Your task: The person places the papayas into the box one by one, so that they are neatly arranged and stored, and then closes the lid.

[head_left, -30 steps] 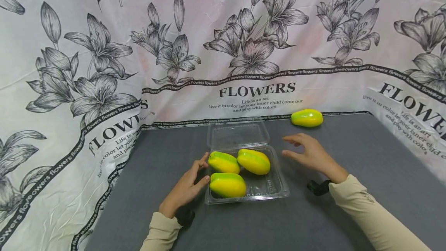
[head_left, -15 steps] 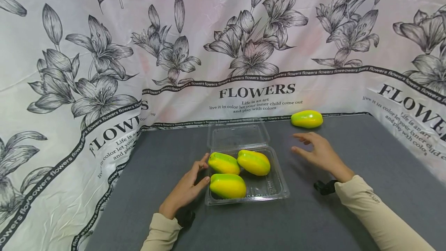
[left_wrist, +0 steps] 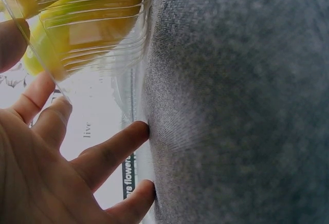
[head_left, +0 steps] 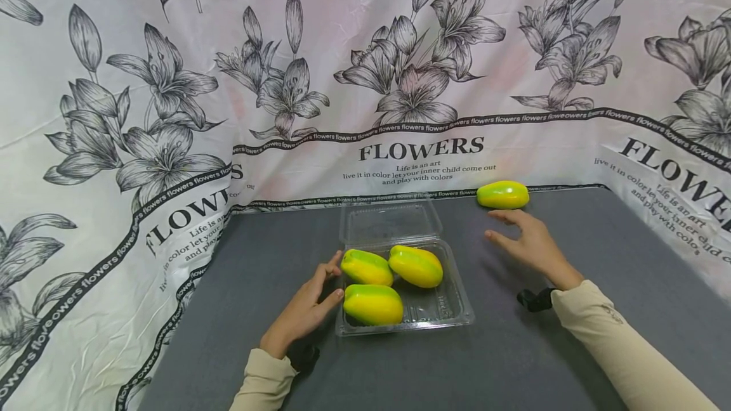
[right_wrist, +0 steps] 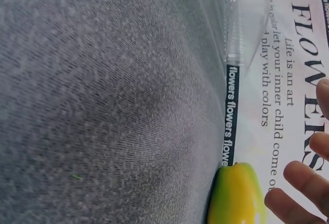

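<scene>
A clear plastic clamshell box [head_left: 457, 309] stands on the table with its lid [head_left: 391, 224] laid back. Inside lie three yellow-green fruits that look like papayas: one at the back left [head_left: 367, 267], one at the back right [head_left: 416, 266], one at the front left [head_left: 373, 304]. My left hand [head_left: 302, 309] is at the box's left side, fingers spread; in the left wrist view its fingers [left_wrist: 38, 95] touch the rim. My right hand [head_left: 531, 246] hovers over the table right of the box, fingers apart and holding nothing. Just beyond it lies another papaya [head_left: 503, 195].
A grey cloth covers the table [head_left: 257, 271]. Behind the table and along both sides hangs a white curtain [head_left: 320, 170] printed with flowers and lettering. The far papaya lies at the table's back edge, close to the curtain.
My right hand has moved right and slightly away from me, from beside the box to just in front of the far papaya. The left hand, box and fruits stay in place.
</scene>
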Demonstrator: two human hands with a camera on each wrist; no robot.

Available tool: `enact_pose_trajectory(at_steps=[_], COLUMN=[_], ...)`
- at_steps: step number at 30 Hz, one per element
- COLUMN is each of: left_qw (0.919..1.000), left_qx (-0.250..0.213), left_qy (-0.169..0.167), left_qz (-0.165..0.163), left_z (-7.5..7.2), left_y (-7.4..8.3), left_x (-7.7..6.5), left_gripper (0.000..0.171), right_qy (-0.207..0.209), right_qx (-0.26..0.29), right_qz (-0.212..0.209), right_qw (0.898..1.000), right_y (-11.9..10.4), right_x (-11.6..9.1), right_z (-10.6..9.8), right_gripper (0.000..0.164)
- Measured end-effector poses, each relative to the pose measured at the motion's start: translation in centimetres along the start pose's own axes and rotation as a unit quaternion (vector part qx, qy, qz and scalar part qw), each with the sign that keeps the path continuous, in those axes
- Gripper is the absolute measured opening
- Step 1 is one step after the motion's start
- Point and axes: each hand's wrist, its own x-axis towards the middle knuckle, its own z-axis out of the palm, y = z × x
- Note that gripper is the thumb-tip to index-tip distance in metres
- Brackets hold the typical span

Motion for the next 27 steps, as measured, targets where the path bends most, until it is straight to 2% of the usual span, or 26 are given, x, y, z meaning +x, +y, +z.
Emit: enact_pose_trajectory(at_steps=[10, 19, 27], left_qw=[1.0, 0.9999, 0.9999], left_qx=[0.008, 0.008, 0.006], left_qy=[-0.001, -0.004, -0.007], left_qz=[-0.001, -0.005, -0.012], left_z=[-0.1, -0.1, -0.1], left_y=[0.0, 0.0, -0.1], left_x=[0.0, -0.1, 0.1], left_gripper=[0.04, 0.039, 0.037], right_qy=[0.042, 0.041, 0.054], right_qx=[-0.003, -0.012, -0.039], right_qz=[0.035, 0.051, 0.069], right_qw=[0.999, 0.998, 0.995], right_y=[1.6, 3.2, 4.5], right_x=[1.4, 2.3, 4.3], right_z=[-0.1, -0.4, -0.7], right_gripper=[0.051, 0.054, 0.055])
